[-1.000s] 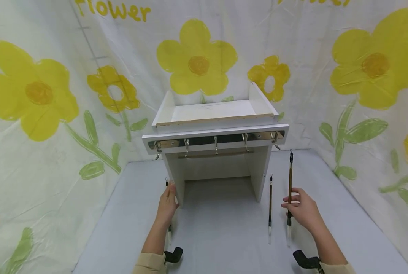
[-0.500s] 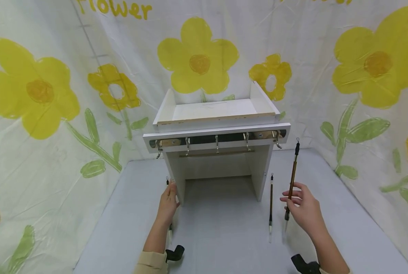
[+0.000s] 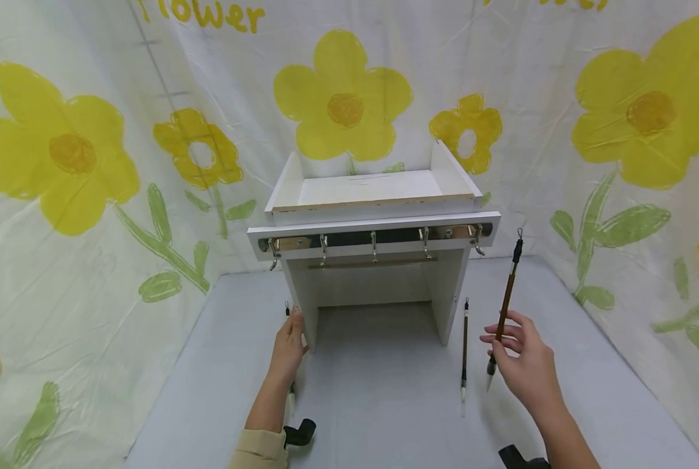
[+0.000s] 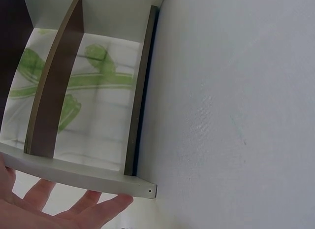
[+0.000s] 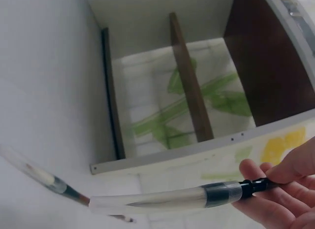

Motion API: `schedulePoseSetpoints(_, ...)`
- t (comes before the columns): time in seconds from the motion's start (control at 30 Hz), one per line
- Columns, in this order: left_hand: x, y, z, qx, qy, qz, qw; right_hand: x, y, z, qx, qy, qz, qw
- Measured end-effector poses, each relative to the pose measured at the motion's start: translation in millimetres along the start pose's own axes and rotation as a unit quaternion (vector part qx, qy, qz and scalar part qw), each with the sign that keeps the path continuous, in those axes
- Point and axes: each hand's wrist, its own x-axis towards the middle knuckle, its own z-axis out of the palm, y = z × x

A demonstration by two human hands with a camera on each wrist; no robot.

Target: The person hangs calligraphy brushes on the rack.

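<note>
My right hand (image 3: 525,355) pinches a calligraphy brush (image 3: 506,296) between thumb and fingers. The brush leans right at its looped top, its tip down. In the right wrist view a clear cap (image 5: 152,202) covers its bristles. My left hand (image 3: 287,342) touches the left side panel of a white wooden rack (image 3: 372,195); in the left wrist view its extended fingers (image 4: 110,209) lie along the panel's outer face. Across the rack's front runs a metal rail with several hooks (image 3: 374,238).
A second brush (image 3: 464,352) lies on the table between the rack and my right hand. Another brush (image 3: 292,398) lies partly hidden behind my left hand and forearm. The light table (image 3: 378,404) ends at a flower-painted curtain (image 3: 208,65).
My right hand has raised the brush, and its looped top has swung up and to the right. My left hand stays at the rack's panel.
</note>
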Motion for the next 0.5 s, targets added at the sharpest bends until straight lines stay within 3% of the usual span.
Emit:
schedulePoseSetpoints(0.23, -0.2, 1.6, 0.3, 0.000, 0.005, -0.005, 1.0000, -2.0, -9, 1, 0.023, 0.016, -0.019, 0.9994)
schedulePoseSetpoints(0.4, -1.8, 3.2, 1.4, -0.005, 0.005, 0.005, 1.0000, -2.0, -10, 3, 0.010, 0.025, -0.032, 0.9991)
schedulePoseSetpoints(0.5, -8.5, 14.7, 1.2, -0.011, 0.003, 0.007, 0.9999, -1.7, -10, 5, 0.006, 0.029, -0.041, 0.9987)
